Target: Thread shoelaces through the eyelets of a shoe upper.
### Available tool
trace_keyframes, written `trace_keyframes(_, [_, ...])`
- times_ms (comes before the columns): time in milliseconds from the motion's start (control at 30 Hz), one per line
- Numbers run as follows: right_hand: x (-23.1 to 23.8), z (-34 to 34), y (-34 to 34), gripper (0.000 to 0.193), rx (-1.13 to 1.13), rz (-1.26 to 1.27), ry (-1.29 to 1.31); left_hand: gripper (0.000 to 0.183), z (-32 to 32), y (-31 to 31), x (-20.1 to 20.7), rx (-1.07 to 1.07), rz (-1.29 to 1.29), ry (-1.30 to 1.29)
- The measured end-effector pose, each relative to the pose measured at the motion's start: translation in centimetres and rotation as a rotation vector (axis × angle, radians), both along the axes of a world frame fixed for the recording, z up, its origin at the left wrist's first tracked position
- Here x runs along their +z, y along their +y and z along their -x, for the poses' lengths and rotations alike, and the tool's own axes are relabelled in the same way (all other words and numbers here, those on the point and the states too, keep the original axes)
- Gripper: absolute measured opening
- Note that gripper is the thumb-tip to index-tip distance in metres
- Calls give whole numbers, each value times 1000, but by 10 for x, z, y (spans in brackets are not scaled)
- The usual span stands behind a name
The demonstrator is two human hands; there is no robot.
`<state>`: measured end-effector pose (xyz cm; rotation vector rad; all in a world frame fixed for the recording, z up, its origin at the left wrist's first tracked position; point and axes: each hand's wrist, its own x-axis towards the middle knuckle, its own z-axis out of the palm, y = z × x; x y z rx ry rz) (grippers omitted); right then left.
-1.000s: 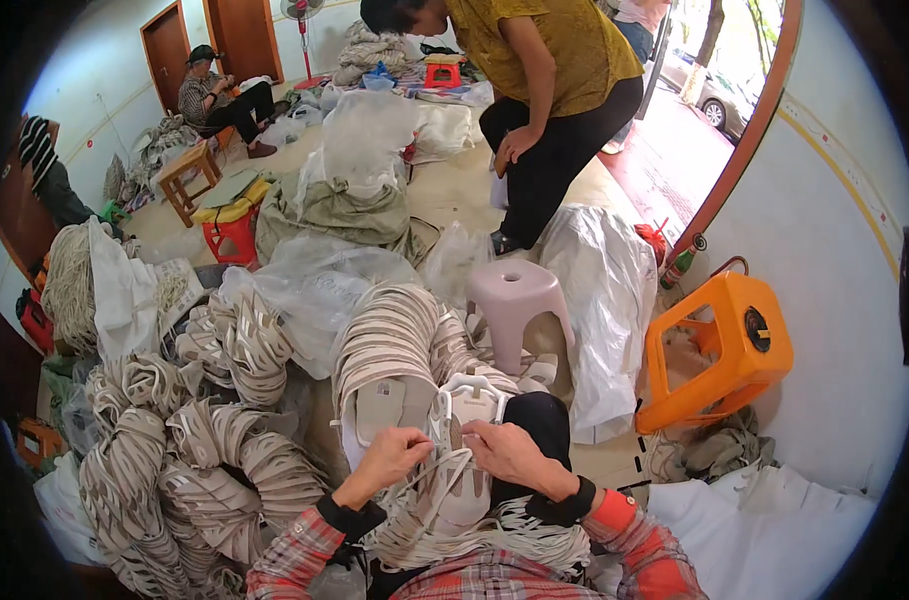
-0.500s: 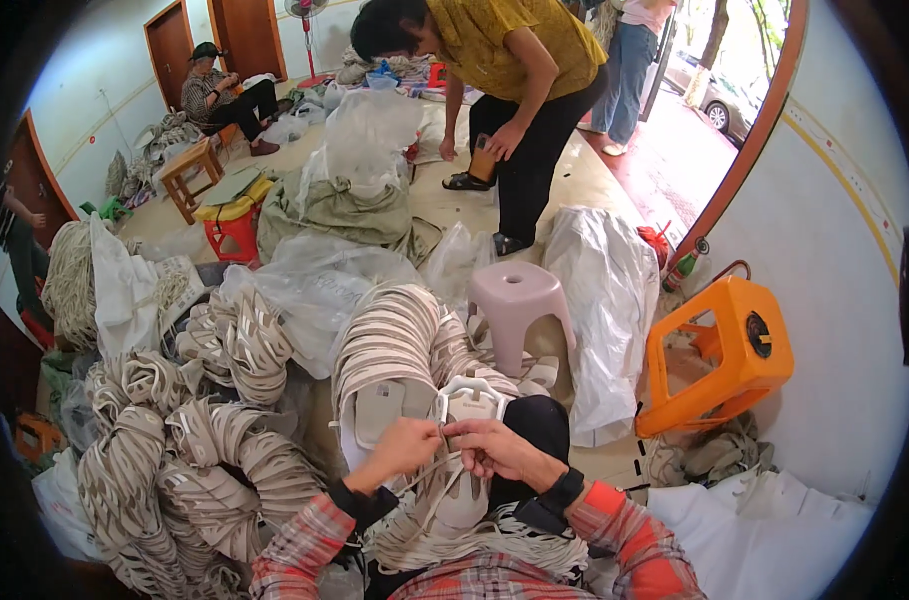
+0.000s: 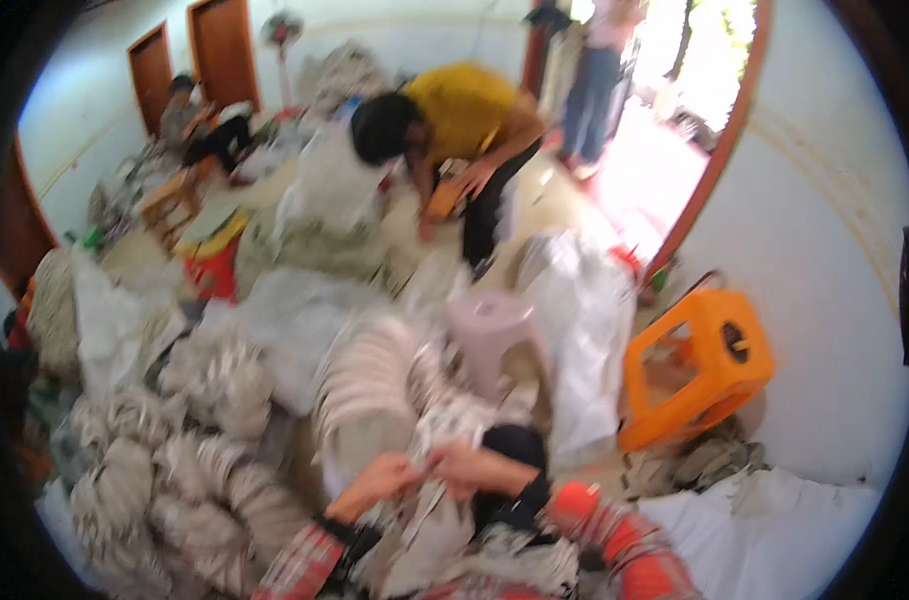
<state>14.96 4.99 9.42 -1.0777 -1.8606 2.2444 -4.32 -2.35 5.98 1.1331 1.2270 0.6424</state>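
My left hand (image 3: 386,475) and my right hand (image 3: 479,468) meet over my lap, fingers pinched close together. Between them is a thin pale shoelace, blurred now and clearer half a second ago. Right under my hands lies a beige-and-white shoe upper (image 3: 432,530), with more pale pieces and cords spread over my lap. Just beyond my hands stands a thick curved stack of nested shoe uppers (image 3: 366,375). Motion smears the fingertips, so the exact grip is hard to see.
More bundled uppers (image 3: 189,480) are heaped at my left. A pale pink stool (image 3: 494,325) stands ahead, an orange stool (image 3: 694,370) lies tipped at right, and a white sack (image 3: 579,345) sits between them. Ahead, a person in yellow (image 3: 464,110) bends down; others are farther back.
The whole view has shifted and blurred. The person in yellow has bent lower and holds an orange-brown object nearer the floor. My hands stay together over the shoe upper.
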Motion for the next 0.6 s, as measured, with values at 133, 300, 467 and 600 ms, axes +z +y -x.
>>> trace_keyframes(133, [-33,13,-2,13,218,-125,130,17,22,-15,-9,70,86,-8])
trace_keyframes(300, [24,-16,-21,14,135,-1245,-342,19,2,-36,51,124,151,-251])
trace_keyframes(467, [49,-95,14,15,-721,-59,182,18,30,-83,77,391,-158,-846])
trace_keyframes(600, [66,-46,-16,15,-798,480,786,33,35,-84,96,477,-524,-1154])
